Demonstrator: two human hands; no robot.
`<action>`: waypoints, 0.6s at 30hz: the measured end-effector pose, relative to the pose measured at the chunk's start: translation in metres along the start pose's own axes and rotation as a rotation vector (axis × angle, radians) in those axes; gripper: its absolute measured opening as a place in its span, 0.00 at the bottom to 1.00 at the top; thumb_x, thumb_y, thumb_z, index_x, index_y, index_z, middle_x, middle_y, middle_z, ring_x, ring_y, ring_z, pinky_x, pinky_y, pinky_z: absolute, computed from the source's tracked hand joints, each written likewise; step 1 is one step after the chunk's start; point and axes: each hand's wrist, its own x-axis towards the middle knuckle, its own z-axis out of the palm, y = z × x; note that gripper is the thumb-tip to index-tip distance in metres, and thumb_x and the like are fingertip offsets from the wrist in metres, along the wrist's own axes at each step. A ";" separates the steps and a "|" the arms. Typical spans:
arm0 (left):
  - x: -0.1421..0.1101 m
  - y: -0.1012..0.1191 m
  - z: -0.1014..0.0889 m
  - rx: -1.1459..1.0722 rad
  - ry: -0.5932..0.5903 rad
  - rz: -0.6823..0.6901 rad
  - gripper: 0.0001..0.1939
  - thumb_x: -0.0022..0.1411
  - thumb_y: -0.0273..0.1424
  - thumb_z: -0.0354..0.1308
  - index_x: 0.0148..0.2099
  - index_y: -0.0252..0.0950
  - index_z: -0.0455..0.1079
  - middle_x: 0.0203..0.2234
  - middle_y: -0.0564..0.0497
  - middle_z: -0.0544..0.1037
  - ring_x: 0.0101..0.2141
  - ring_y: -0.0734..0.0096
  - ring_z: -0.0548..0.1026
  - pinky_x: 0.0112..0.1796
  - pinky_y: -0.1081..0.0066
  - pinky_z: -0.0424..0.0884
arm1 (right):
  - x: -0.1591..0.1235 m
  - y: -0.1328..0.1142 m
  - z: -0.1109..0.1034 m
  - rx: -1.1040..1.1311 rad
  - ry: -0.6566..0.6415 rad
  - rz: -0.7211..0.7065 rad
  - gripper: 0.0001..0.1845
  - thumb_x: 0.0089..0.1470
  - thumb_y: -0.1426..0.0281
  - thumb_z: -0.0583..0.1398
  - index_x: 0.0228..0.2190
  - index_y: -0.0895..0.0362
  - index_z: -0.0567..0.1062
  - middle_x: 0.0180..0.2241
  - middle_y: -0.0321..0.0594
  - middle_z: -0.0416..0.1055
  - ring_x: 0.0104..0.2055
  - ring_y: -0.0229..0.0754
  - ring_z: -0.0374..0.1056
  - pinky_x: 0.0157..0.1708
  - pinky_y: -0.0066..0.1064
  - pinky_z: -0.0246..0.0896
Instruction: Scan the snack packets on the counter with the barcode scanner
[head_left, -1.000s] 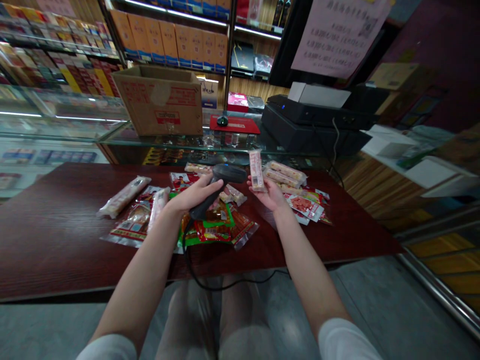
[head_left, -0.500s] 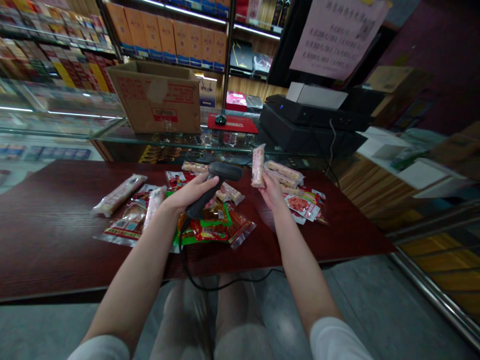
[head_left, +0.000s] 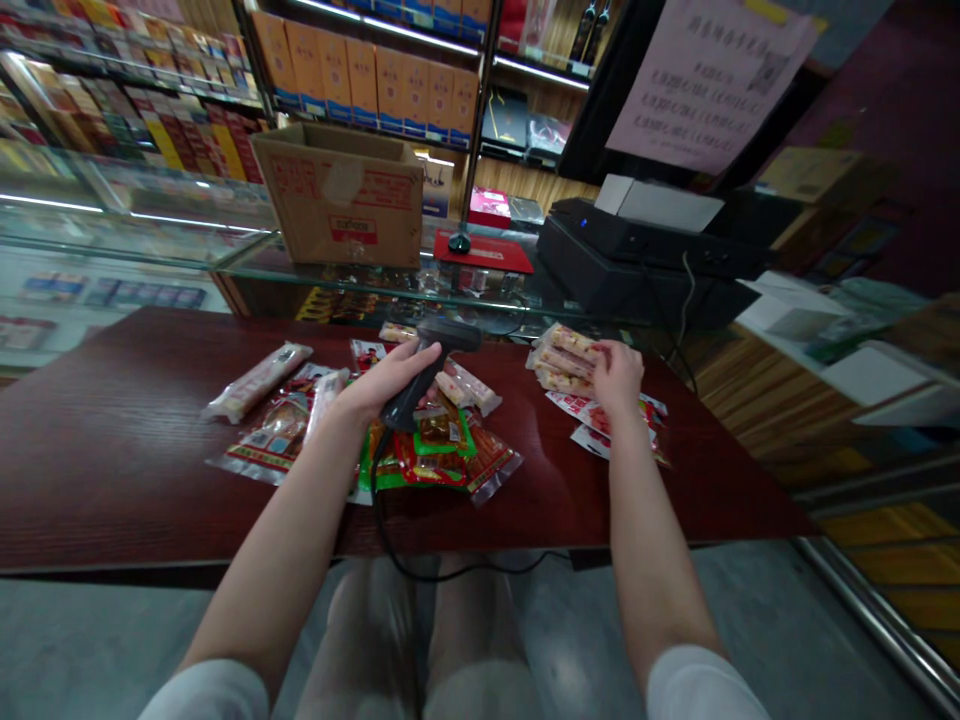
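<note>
Your left hand (head_left: 390, 382) grips the scanner (head_left: 448, 336); your right hand (head_left: 619, 376) touches wrapped bars (head_left: 564, 360) near the far edge of the surface (head_left: 547, 490), its fingers' hold unclear

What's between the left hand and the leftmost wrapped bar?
In the head view, a second wrapped bar and a red packet lie between the left hand and the leftmost wrapped bar.

Bare left hand (head_left: 397, 383): fingers curled in a firm grip, thumb lying forward on top. Left forearm (head_left: 289, 540) slants inward from short white fabric sleeve (head_left: 214, 692). Bare right hand (head_left: 621, 378) well apart, fingers bent inward, grip unclear. Right forearm (head_left: 651, 540) reaches forward. Greyish-trousered legs (head_left: 367, 640) side by side below.
</note>
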 end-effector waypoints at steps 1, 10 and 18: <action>0.000 0.000 0.000 -0.001 0.004 -0.005 0.21 0.58 0.48 0.61 0.39 0.37 0.62 0.17 0.55 0.70 0.15 0.77 0.67 0.16 0.79 0.64 | -0.003 0.000 -0.001 -0.002 -0.018 -0.029 0.13 0.54 0.72 0.52 0.38 0.56 0.75 0.42 0.49 0.74 0.45 0.53 0.64 0.49 0.45 0.56; 0.002 0.000 -0.002 -0.034 0.008 0.028 0.16 0.62 0.43 0.59 0.40 0.36 0.63 0.18 0.55 0.71 0.16 0.76 0.69 0.17 0.78 0.65 | -0.005 0.005 0.011 -0.065 -0.055 0.006 0.14 0.54 0.72 0.52 0.39 0.58 0.76 0.45 0.53 0.73 0.47 0.54 0.64 0.52 0.50 0.54; 0.002 0.000 -0.005 -0.070 0.011 0.046 0.18 0.60 0.45 0.61 0.39 0.35 0.64 0.18 0.54 0.71 0.16 0.77 0.68 0.17 0.78 0.65 | -0.015 -0.056 0.023 0.072 -0.117 -0.066 0.15 0.55 0.66 0.56 0.43 0.57 0.75 0.47 0.52 0.71 0.52 0.56 0.62 0.56 0.53 0.52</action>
